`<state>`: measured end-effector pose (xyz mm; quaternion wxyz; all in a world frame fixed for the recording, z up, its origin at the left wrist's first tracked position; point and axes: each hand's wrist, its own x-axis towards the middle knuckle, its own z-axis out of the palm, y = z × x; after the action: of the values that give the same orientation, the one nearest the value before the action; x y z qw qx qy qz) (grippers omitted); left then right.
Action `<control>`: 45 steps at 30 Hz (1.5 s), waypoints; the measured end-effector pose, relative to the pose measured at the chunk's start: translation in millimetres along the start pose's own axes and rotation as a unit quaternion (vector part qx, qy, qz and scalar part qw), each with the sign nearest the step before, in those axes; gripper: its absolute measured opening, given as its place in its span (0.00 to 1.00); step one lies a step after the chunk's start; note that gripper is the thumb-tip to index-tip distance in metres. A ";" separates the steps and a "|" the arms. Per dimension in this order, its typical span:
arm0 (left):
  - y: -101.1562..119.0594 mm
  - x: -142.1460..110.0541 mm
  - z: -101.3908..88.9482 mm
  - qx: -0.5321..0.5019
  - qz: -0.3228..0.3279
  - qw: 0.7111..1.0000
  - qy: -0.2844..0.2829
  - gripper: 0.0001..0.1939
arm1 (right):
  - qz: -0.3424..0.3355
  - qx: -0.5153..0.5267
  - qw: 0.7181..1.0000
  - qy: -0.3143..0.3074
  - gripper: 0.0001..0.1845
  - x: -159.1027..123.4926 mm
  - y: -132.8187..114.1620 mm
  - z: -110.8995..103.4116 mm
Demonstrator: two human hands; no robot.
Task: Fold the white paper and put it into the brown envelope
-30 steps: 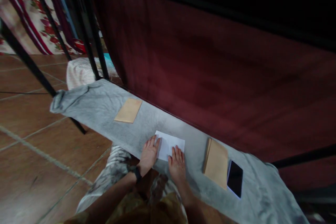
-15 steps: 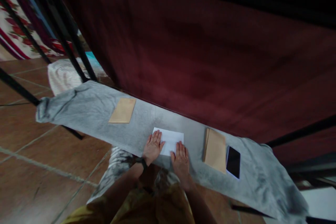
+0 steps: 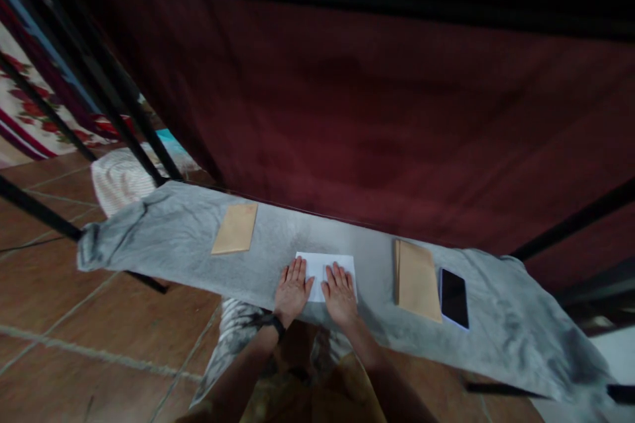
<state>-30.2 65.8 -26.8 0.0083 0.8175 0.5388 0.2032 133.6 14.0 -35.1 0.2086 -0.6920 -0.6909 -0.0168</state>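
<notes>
A sheet of white paper (image 3: 319, 263) lies on the grey cloth (image 3: 278, 231) that covers a long, narrow surface. My left hand (image 3: 292, 289) rests flat on the paper's left part, fingers stretched out and thumb apart, with a dark band on the wrist. On the right part of the paper my right hand (image 3: 340, 292) also lies flat, its fingers extended. Neither hand grips anything. The hands hide the paper's lower corners. To the left is a flat tan paper piece, perhaps an envelope (image 3: 235, 229). Some tan folded paper (image 3: 418, 281) lies to the right.
Beside the tan folded paper is a phone (image 3: 454, 299) with a dark screen. A dark red curtain (image 3: 347, 125) hangs right behind the surface. Black metal poles (image 3: 40, 208) stand at the left, over a tiled floor (image 3: 54, 304). A striped cloth bundle (image 3: 122, 178) sits beyond them.
My right hand has slid up onto the paper, further from its lower right edge. My left hand stays pressed on the left part. The whole view has shifted slightly with my head.
</notes>
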 end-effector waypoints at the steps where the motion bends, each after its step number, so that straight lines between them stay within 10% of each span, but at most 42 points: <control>1: -0.5 0.1 -0.5 0.001 0.003 1.000 -0.002 0.31 | 0.001 -0.002 1.000 0.002 0.27 0.1 -0.4 1.7; 26: 23.8 5.4 3.5 -0.086 0.110 0.988 -0.067 0.28 | 0.067 -0.039 0.994 0.076 0.28 -24.9 10.5 -10.9; 36: -12.4 3.3 -26.5 -0.187 -0.065 0.979 -0.046 0.27 | 0.077 -0.032 0.996 0.042 0.28 -24.9 10.1 -16.7; 40: -6.8 23.5 -34.5 -0.356 -0.252 0.898 -0.049 0.20 | 0.080 -0.036 0.996 0.011 0.29 -25.2 10.6 -22.7; 45: -11.7 35.5 -34.0 -0.399 -0.328 0.855 -0.057 0.14 | 0.088 -0.038 0.995 -0.010 0.29 -25.3 10.1 -23.0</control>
<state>-40.1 95.0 13.1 0.4305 0.5303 0.6470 0.3389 148.3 -16.7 -24.7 0.1763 -0.7576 -0.6282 -0.0176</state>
